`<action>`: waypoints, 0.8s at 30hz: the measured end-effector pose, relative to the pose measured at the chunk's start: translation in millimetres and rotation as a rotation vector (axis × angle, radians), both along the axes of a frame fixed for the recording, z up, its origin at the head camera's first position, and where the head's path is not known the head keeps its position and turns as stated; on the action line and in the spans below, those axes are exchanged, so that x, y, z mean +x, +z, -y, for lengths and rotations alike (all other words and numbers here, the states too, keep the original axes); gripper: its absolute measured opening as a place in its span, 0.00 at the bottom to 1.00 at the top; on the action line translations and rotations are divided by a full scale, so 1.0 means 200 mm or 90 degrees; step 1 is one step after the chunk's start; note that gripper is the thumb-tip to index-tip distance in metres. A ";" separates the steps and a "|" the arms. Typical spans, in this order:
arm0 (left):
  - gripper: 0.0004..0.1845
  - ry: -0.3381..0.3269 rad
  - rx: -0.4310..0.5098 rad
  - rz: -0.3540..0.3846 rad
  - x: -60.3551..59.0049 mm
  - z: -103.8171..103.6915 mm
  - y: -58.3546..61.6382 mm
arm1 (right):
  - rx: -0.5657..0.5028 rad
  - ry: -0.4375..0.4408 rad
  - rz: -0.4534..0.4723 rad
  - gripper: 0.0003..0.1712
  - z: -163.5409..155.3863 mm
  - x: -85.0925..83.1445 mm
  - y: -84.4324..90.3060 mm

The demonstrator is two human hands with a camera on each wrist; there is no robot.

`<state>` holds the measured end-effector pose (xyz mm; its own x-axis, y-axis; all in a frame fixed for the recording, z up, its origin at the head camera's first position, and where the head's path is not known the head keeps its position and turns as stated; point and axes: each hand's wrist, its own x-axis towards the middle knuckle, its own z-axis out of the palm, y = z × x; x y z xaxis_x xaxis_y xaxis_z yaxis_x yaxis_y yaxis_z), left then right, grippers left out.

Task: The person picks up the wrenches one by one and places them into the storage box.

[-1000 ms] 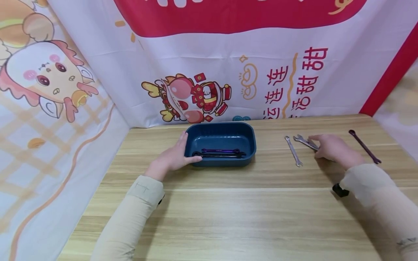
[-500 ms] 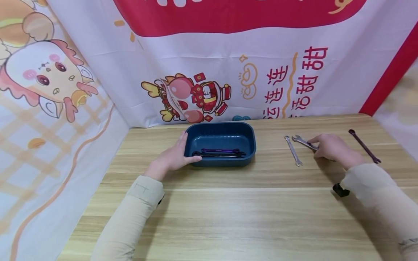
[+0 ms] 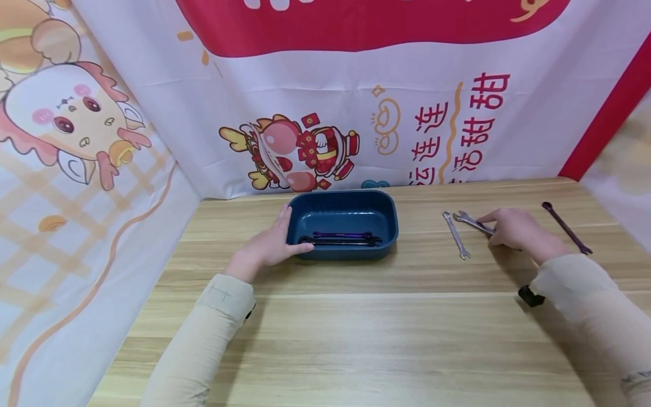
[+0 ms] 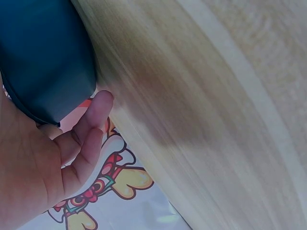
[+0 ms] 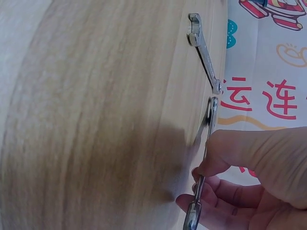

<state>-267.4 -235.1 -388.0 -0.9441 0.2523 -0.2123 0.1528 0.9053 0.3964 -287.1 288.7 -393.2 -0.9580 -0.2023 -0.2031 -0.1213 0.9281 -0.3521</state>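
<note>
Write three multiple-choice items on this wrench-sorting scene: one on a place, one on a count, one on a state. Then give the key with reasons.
1. Where does the left hand rest?
A. Against the blue tray's left end
B. Inside the tray
C. On the dark wrench by the table's right edge

2. How many wrenches lie outside the blue tray on the table?
A. One
B. Three
C. Five

3. What is the right hand doing?
A. Lying flat and empty
B. Pinching a silver wrench
C. Lifting the tray

Key:
1 A: its fingers lie along the tray's outer wall.
2 B: two silver ones, the loose silver wrench and the held silver wrench, plus the dark wrench.
3 B: the right wrist view shows its thumb and fingers closed on the shaft.
</note>
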 end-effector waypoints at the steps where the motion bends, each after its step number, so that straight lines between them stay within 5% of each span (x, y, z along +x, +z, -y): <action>1: 0.66 0.000 0.000 0.000 0.00 0.00 0.00 | -0.002 -0.002 0.001 0.34 0.00 0.00 0.00; 24: 0.66 -0.002 0.001 0.010 0.00 0.00 0.01 | -0.024 0.020 -0.007 0.33 0.05 0.00 0.04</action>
<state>-267.9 -235.0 -385.7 -0.9397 0.2560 -0.2266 0.1497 0.9040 0.4004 -287.8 279.3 -384.2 -0.9534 -0.2390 -0.1841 -0.1537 0.9098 -0.3854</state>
